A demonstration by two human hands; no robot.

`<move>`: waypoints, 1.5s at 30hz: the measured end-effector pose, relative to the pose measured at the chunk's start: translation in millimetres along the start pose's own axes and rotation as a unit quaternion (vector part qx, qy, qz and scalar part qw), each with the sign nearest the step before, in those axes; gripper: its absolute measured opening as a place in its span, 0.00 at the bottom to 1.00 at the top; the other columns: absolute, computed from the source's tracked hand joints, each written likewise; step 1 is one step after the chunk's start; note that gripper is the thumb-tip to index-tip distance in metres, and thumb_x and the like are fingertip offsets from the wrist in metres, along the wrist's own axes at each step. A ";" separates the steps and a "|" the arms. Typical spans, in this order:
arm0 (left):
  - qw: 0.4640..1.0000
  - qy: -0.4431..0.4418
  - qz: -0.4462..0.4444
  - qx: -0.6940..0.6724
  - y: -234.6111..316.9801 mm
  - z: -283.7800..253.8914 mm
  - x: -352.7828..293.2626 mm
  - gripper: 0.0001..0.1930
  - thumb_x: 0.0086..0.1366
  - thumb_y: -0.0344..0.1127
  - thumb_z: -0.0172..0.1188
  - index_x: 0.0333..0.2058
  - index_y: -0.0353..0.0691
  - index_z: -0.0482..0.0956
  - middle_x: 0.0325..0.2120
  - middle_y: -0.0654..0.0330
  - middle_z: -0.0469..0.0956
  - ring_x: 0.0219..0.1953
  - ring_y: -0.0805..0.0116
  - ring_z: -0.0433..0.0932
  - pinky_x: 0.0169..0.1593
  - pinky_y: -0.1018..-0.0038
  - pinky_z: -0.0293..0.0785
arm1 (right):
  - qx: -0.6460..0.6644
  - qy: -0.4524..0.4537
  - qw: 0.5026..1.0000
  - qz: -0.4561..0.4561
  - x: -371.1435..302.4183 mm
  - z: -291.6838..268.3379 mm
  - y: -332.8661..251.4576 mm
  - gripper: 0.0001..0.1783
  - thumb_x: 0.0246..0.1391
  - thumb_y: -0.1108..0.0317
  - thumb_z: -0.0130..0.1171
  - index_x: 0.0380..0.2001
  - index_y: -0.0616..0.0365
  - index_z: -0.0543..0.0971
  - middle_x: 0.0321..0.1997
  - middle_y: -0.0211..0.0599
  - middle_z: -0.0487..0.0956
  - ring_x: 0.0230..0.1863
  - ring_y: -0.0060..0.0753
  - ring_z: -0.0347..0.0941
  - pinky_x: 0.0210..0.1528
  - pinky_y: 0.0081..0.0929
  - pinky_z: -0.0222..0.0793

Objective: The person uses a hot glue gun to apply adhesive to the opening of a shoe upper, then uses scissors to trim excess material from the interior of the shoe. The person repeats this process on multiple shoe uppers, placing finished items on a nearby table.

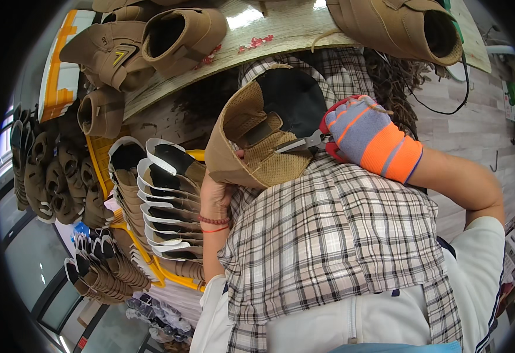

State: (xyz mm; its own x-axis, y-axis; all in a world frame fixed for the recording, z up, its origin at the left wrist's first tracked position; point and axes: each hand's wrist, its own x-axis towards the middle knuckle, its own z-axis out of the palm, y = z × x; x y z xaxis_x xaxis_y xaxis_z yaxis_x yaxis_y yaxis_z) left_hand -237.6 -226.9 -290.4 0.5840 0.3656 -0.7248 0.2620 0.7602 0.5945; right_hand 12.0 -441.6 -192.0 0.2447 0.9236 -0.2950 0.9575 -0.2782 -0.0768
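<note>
A tan shoe upper with a mesh inside and a black lining sits over my lap, its opening turned up. My left hand, bare with a beaded bracelet at the wrist, holds it from the left side. Most of its fingers are hidden behind the upper; one fingertip shows at the inner edge. My right hand, in a grey and orange striped glove, is closed around red-handled scissors. Their blades point left and reach into the upper, against the mesh lining. Whether they touch a thread I cannot tell.
Ahead stands a worktable with brown uppers at its left and another at its right. Yellow racks with stacked white-edged uppers stand at my left. Dark scraps hang under the table; a checked apron covers me.
</note>
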 end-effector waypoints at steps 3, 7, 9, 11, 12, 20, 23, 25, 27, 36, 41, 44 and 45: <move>1.000 -0.008 0.016 0.020 -6.4 -7.6 4.4 0.20 0.60 0.26 0.60 0.51 0.34 0.72 0.41 0.55 0.81 0.40 0.67 0.81 0.43 0.71 0.80 | -0.058 0.021 0.998 -0.007 -6.0 1.3 -7.7 0.12 0.46 0.56 0.56 0.26 0.53 0.80 0.26 0.33 0.80 0.33 0.34 0.77 0.40 0.34 0.67; 1.000 -0.008 0.023 0.004 -7.4 -7.5 5.2 0.19 0.60 0.25 0.60 0.50 0.33 0.73 0.41 0.54 0.81 0.40 0.67 0.81 0.43 0.71 0.80 | -0.059 0.091 0.994 -0.010 -10.1 8.8 -13.4 0.09 0.45 0.61 0.55 0.24 0.53 0.79 0.23 0.32 0.79 0.28 0.34 0.77 0.34 0.33 0.67; 1.000 -0.004 0.023 0.000 -6.8 -6.3 5.3 0.19 0.59 0.25 0.60 0.50 0.33 0.73 0.41 0.54 0.81 0.40 0.66 0.81 0.43 0.71 0.80 | -0.068 0.071 0.995 -0.018 -13.4 12.9 -15.9 0.08 0.44 0.61 0.55 0.23 0.52 0.79 0.22 0.32 0.78 0.25 0.34 0.76 0.30 0.32 0.66; 1.000 -0.006 0.021 0.005 -8.4 -10.5 7.8 0.18 0.59 0.24 0.59 0.50 0.33 0.73 0.41 0.53 0.80 0.41 0.66 0.81 0.43 0.71 0.80 | -0.059 0.023 0.998 -0.017 -13.7 12.6 -16.6 0.08 0.45 0.60 0.56 0.24 0.51 0.79 0.21 0.32 0.78 0.24 0.35 0.76 0.28 0.31 0.67; 1.000 -0.005 0.022 0.007 -8.3 -10.8 8.1 0.18 0.60 0.24 0.59 0.49 0.32 0.73 0.41 0.52 0.80 0.41 0.65 0.81 0.44 0.71 0.80 | -0.044 -0.014 0.999 -0.014 -12.0 10.6 -15.5 0.09 0.46 0.59 0.56 0.25 0.51 0.80 0.22 0.33 0.79 0.24 0.36 0.77 0.27 0.31 0.68; 1.000 -0.010 0.001 0.015 2.9 5.8 -0.6 0.21 0.53 0.21 0.65 0.47 0.26 0.75 0.43 0.50 0.79 0.42 0.64 0.80 0.46 0.72 0.79 | 0.150 -0.091 0.984 0.041 -3.0 14.2 7.3 0.23 0.53 0.45 0.54 0.39 0.51 0.80 0.34 0.36 0.82 0.32 0.37 0.80 0.33 0.33 0.74; 1.000 -0.012 -0.003 -0.010 0.3 -1.7 1.7 0.22 0.52 0.20 0.66 0.47 0.25 0.75 0.43 0.50 0.79 0.43 0.63 0.79 0.49 0.70 0.78 | 0.067 -0.189 0.979 0.031 8.4 9.9 1.7 0.22 0.51 0.46 0.57 0.39 0.51 0.81 0.33 0.35 0.82 0.31 0.40 0.80 0.32 0.33 0.74; 0.999 -0.033 -0.017 -0.025 0.5 -4.9 4.6 0.22 0.52 0.20 0.66 0.47 0.25 0.75 0.43 0.49 0.79 0.44 0.62 0.79 0.50 0.69 0.77 | 0.183 0.024 0.979 0.087 10.6 22.6 9.3 0.21 0.45 0.50 0.63 0.39 0.52 0.81 0.33 0.35 0.82 0.32 0.41 0.80 0.33 0.36 0.74; 0.996 -0.073 -0.049 -0.031 4.9 -5.5 7.6 0.21 0.52 0.19 0.65 0.47 0.24 0.75 0.43 0.48 0.79 0.44 0.61 0.79 0.51 0.68 0.77 | 0.186 0.086 0.979 0.026 13.7 28.5 14.4 0.23 0.38 0.55 0.69 0.38 0.53 0.81 0.34 0.36 0.81 0.39 0.40 0.79 0.43 0.37 0.72; 0.995 -0.051 -0.063 -0.062 6.3 -16.1 18.5 0.15 0.50 0.15 0.64 0.39 0.28 0.80 0.38 0.51 0.80 0.41 0.59 0.79 0.50 0.65 0.78 | 0.041 -0.018 0.997 -0.058 52.2 9.6 -22.5 0.20 0.37 0.58 0.68 0.36 0.52 0.81 0.36 0.38 0.81 0.41 0.39 0.77 0.46 0.33 0.66; 0.996 -0.050 -0.056 -0.052 9.3 -10.7 13.8 0.14 0.51 0.15 0.64 0.39 0.29 0.80 0.37 0.52 0.80 0.40 0.59 0.80 0.49 0.65 0.78 | 0.037 0.012 0.999 -0.033 55.6 20.9 -29.0 0.08 0.43 0.60 0.63 0.27 0.50 0.83 0.30 0.34 0.82 0.38 0.37 0.79 0.46 0.34 0.65; 0.996 -0.041 -0.052 -0.059 8.7 -11.5 10.7 0.14 0.51 0.16 0.64 0.39 0.29 0.80 0.37 0.52 0.81 0.40 0.59 0.80 0.48 0.65 0.79 | 0.013 -0.012 0.998 -0.055 55.7 14.1 -28.6 0.07 0.46 0.61 0.60 0.24 0.50 0.83 0.29 0.34 0.82 0.38 0.35 0.79 0.43 0.32 0.68; 0.996 -0.041 -0.054 -0.063 9.8 -8.2 9.3 0.15 0.52 0.16 0.64 0.40 0.29 0.80 0.37 0.52 0.81 0.40 0.59 0.80 0.48 0.65 0.79 | 0.000 -0.007 0.998 -0.059 55.7 16.2 -28.4 0.07 0.46 0.61 0.60 0.25 0.50 0.83 0.28 0.34 0.82 0.38 0.35 0.79 0.41 0.32 0.69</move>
State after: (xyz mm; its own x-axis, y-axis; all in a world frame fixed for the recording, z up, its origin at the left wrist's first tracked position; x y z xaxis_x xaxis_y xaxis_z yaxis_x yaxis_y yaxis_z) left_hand -235.9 -211.6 -294.2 0.6203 0.2362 -0.7480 0.2314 0.8560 0.4623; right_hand -4.1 -386.6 -221.7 0.1275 0.9462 -0.2975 0.9794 -0.1674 -0.1125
